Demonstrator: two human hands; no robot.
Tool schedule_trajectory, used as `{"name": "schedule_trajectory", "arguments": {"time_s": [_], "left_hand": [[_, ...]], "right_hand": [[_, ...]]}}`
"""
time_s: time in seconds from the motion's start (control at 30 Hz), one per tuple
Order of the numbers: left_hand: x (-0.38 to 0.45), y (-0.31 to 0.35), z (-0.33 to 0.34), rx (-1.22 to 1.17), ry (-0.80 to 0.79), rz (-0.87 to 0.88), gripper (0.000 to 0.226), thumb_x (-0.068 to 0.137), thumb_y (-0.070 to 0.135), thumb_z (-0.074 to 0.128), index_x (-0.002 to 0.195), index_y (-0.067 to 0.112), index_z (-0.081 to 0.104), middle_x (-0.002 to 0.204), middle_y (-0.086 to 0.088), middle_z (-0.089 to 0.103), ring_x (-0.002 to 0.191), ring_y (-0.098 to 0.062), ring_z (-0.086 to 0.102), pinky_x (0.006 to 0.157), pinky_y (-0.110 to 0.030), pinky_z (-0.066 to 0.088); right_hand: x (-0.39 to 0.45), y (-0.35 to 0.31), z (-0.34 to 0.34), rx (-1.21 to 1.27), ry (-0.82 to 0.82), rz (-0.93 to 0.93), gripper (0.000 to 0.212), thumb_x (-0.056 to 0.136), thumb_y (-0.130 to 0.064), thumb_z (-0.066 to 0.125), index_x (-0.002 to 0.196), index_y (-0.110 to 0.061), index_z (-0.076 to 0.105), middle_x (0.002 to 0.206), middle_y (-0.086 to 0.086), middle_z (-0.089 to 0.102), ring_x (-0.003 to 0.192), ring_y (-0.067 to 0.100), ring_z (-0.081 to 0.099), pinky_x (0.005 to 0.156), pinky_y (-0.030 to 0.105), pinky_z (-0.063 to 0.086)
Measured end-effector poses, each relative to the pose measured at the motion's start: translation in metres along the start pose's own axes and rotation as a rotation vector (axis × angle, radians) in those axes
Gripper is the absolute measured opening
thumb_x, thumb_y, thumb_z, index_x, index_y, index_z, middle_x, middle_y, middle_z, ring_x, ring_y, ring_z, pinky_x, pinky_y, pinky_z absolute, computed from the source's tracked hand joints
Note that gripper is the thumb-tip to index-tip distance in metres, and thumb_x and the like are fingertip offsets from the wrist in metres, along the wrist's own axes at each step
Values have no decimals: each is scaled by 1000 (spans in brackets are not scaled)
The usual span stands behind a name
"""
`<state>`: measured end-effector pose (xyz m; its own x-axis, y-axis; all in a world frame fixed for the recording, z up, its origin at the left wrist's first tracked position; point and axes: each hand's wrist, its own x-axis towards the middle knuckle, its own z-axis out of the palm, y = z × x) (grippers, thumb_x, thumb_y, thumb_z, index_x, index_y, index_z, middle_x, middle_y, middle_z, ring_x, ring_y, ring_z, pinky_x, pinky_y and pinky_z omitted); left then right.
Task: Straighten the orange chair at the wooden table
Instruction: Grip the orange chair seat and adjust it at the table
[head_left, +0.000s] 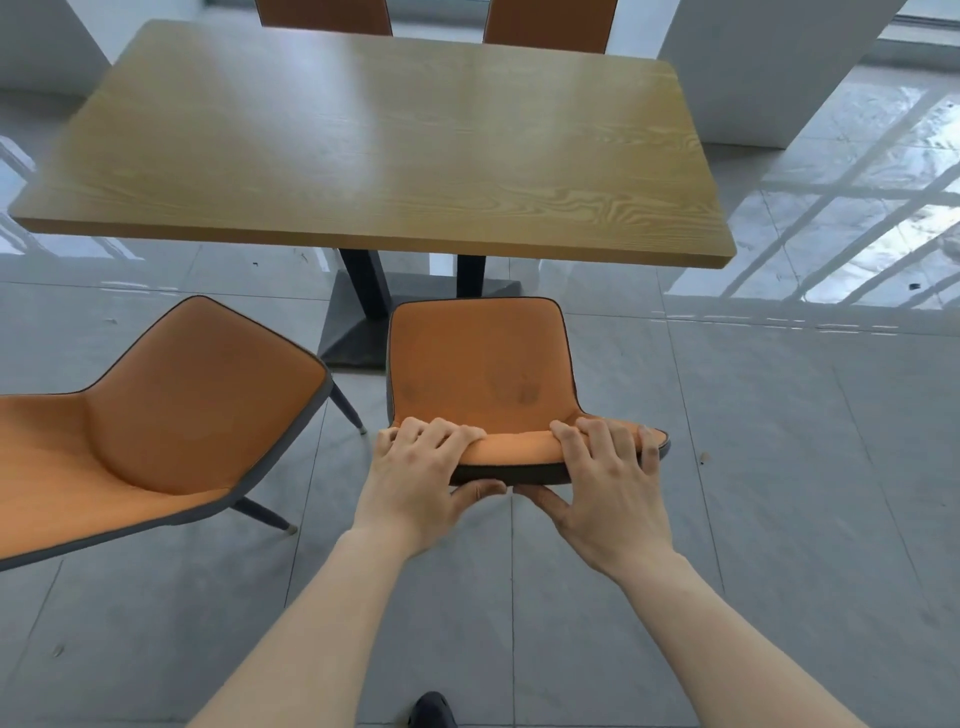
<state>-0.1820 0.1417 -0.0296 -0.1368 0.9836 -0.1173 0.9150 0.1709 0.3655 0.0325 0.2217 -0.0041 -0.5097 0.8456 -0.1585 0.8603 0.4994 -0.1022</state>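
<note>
left hand (415, 467): grip wrapped tight on the chair (480, 364) back's top edge
right hand (608, 478): same, right beside it
worktop (363, 145): just past the seat

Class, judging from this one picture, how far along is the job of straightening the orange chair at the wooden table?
Done: the held chair faces the wooden table roughly squarely. In hand: left hand and right hand grip its backrest top. Left: its seat sits outside the table edge, so pushing in probably remains.

Glossy grey floor tiles (779, 467) mirror window light at the right. A white pillar (769, 67) stands behind the desk's far right corner, and two orange chair backs (324, 13) line its far side.
</note>
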Motion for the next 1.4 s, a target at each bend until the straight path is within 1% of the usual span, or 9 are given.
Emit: {"name": "schedule_trajectory", "arguments": {"time_s": [0.27, 0.47, 0.57, 0.67, 0.83, 1.0, 1.1, 1.23, 1.4], "left_hand": [[-5, -26, -7, -20, -52, -16, 78, 79, 86, 22, 141, 42, 44, 137, 15, 54, 124, -17, 43, 109, -41, 32], [-8, -28, -6, -12, -55, -18, 68, 87, 80, 45, 144, 43, 40, 141, 14, 52, 129, -17, 41, 115, -43, 30], [-11, -22, -15, 1, -90, -51, 80, 84, 90, 34, 151, 46, 30, 154, 11, 44, 142, -18, 33, 124, -46, 14], [-19, -19, -30, 28, -103, -74, 86, 82, 96, 22, 154, 51, 13, 167, 8, 26, 154, -21, 14, 125, -48, -5], [-32, -45, -79, 50, -48, -114, 81, 86, 89, 24, 156, 50, 7, 169, 7, 21, 156, -21, 11, 126, -53, -2], [-60, -111, -136, 89, 25, -181, 88, 81, 92, 13, 157, 48, 10, 170, 8, 18, 156, -21, 11, 127, -52, -3], [-88, -169, -163, 101, 70, -199, 83, 84, 90, 16, 156, 48, 9, 170, 7, 18, 156, -22, 11, 127, -51, -5], [-139, -270, -189, 107, 106, -214, 79, 88, 86, 24, 156, 49, 8, 170, 6, 18, 156, -21, 10, 127, -51, -3], [-201, -406, -224, 74, 82, -162, 82, 86, 87, 28, 156, 48, 13, 168, 7, 22, 154, -22, 16, 126, -50, -2]], "right_hand": [[-1, -29, 15, 34, 26, 25, 75, 86, -79, 49, 139, -26, 50, 137, 7, 55, 132, 35, 46, 117, 62, 27], [-3, -30, 11, 8, -2, 20, 86, 85, -89, 30, 145, -29, 42, 141, 3, 52, 134, 31, 43, 118, 60, 24], [-6, -31, 2, 6, -44, 19, 96, 83, -94, 13, 152, -32, 35, 152, 1, 46, 145, 28, 34, 122, 60, 15], [-5, -35, -12, 52, -61, 1, 103, 80, -96, 4, 158, -34, 27, 166, 3, 33, 156, 27, 21, 126, 61, 5], [14, -67, -41, 62, -62, -51, 101, 80, -96, 5, 162, -38, 15, 172, 5, 20, 159, 30, 13, 126, 64, 3], [32, -137, -53, 94, -81, -129, 103, 78, -99, 6, 162, -39, 9, 174, 5, 12, 160, 31, 7, 126, 65, 4], [36, -197, -51, 117, -74, -172, 103, 78, -99, 8, 163, -39, 9, 174, 5, 10, 160, 31, 4, 126, 65, 3], [37, -308, -37, 116, -75, -175, 104, 78, -99, 9, 163, -39, 8, 175, 2, 6, 161, 29, 1, 127, 64, 1], [18, -458, -6, 156, -106, -59, 101, 81, -96, 20, 163, -38, 7, 174, 3, 7, 161, 28, 1, 127, 62, 6]]}}
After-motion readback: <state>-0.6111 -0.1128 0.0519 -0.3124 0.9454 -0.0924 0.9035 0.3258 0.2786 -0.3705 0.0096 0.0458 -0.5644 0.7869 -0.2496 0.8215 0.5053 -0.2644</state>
